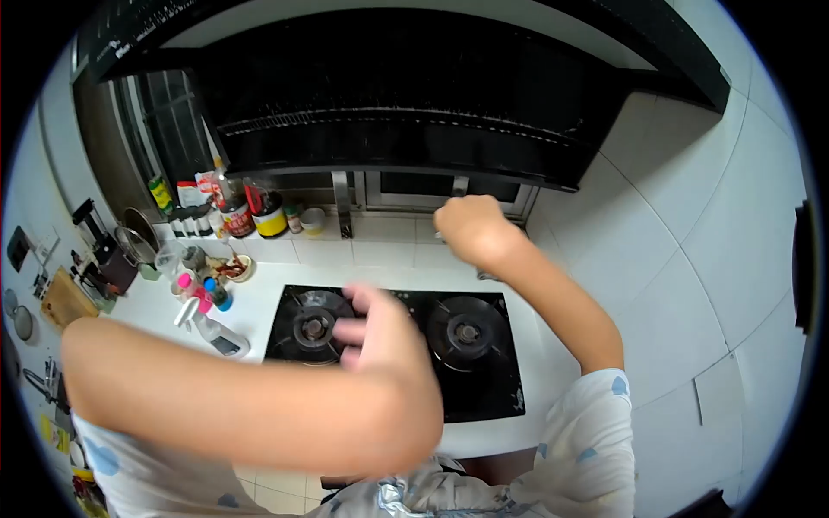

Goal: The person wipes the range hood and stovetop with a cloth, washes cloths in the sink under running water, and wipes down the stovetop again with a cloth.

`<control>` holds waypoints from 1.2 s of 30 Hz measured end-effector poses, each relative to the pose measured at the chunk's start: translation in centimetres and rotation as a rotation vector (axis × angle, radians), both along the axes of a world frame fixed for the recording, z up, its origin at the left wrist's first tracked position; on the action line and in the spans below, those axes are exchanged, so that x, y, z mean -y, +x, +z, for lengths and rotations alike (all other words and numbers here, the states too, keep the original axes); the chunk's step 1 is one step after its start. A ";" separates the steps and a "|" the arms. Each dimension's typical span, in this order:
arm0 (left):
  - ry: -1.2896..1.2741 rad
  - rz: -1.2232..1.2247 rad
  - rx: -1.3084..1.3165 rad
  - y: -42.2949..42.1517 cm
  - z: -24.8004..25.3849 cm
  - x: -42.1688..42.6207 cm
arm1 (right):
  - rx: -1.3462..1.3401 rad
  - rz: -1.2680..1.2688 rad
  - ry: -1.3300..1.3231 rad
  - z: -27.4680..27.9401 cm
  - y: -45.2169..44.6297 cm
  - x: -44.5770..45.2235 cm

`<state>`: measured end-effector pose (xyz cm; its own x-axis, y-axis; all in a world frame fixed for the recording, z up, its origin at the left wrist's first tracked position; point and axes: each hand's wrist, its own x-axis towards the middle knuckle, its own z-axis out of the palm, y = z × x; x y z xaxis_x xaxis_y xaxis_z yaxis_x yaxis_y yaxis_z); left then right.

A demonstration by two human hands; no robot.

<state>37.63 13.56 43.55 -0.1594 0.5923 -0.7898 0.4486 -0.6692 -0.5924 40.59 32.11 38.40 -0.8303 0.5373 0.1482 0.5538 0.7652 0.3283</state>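
Note:
My left hand [389,332] is smeared by motion above the gas stove [509,388], in front of the left burner [315,326]. Its fingers point left and stand apart, with nothing visible between them. My right hand [475,229] is closed in a fist, raised in front of the tiled ledge below the range hood [406,95]. Whatever its fingers hold, if anything, is hidden. The right burner [466,332] lies below that hand. To the left of the stove stands a white spray bottle [216,332], which neither hand touches.
Pink-capped and blue-capped bottles [218,295] and a small bowl [237,268] stand on the white counter [259,276]. Sauce jars [270,216] and a cup [312,222] line the ledge. A blender [108,255] and cutting board [69,298] are at far left; a tiled wall [665,259] bounds the right.

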 end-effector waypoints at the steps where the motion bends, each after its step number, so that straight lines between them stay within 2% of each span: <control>1: -0.168 0.019 0.050 -0.2 -0.2 0.8 | 0.077 0.022 -0.012 0.2 -0.4 1.4; 2: -0.336 0.038 0.095 -0.4 -0.4 1.3 | 0.078 0.076 -0.047 -0.5 -0.6 2.0; 3: -0.401 0.037 0.120 -0.9 -0.6 1.9 | 0.107 0.081 -0.103 -1.0 -0.9 2.6; 10: -0.513 0.035 0.169 -3.9 -2.5 5.0 | 0.287 0.139 -0.381 -5.3 -3.3 2.6; 14: -0.503 0.064 0.180 -6.0 -3.5 5.9 | 0.320 0.157 -0.418 -7.5 -4.4 2.2; 15: -0.495 0.077 0.182 -6.5 -3.7 6.2 | 0.425 0.121 -0.386 -6.5 -5.0 3.3; 21: -0.469 0.157 0.204 -9.7 -4.5 7.9 | 0.377 0.124 -0.433 -8.7 -6.1 2.8; 36: -0.366 0.170 0.244 -14.6 -2.2 10.8 | 0.436 -0.005 -0.418 -7.3 -8.4 2.8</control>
<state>23.07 2.77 41.34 -0.0133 0.2496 -0.9683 0.6667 -0.7195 -0.1946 32.20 29.27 31.12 -0.7645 0.4806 -0.4297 0.4398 0.8761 0.1976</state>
